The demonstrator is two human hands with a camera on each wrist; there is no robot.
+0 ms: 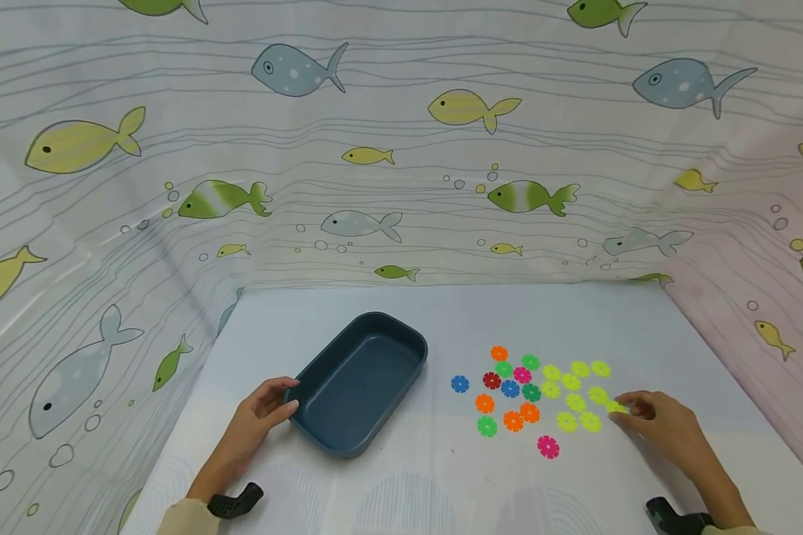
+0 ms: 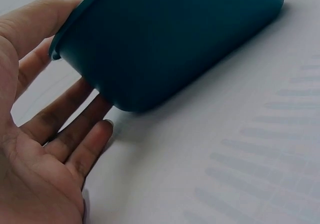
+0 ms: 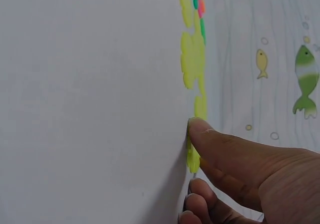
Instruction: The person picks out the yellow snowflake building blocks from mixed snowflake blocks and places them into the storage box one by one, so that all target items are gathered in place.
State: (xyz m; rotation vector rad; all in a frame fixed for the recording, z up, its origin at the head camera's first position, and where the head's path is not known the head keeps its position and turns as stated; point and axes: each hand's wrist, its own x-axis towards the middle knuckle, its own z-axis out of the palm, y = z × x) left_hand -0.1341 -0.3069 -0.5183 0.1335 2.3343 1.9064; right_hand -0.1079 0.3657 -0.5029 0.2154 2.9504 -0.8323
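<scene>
A dark blue rectangular tray (image 1: 358,386) lies at a slant left of the table's middle. At its left end my left hand (image 1: 262,407) pinches the rim; in the left wrist view the thumb lies at the rim and the other fingers are under and beside the wall of the tray (image 2: 165,44). My right hand (image 1: 662,423) is at the right edge of a group of yellow notched discs (image 1: 575,402). Its thumb and forefinger pinch one yellow disc (image 1: 617,406), seen edge-on in the right wrist view beside the right hand (image 3: 235,169).
Left of the yellow discs lie several others: orange (image 1: 513,420), green (image 1: 487,426), blue (image 1: 459,383), dark red (image 1: 491,380) and pink (image 1: 548,446). A fish-patterned curtain (image 1: 442,223) rises behind and beside the white table (image 1: 442,490).
</scene>
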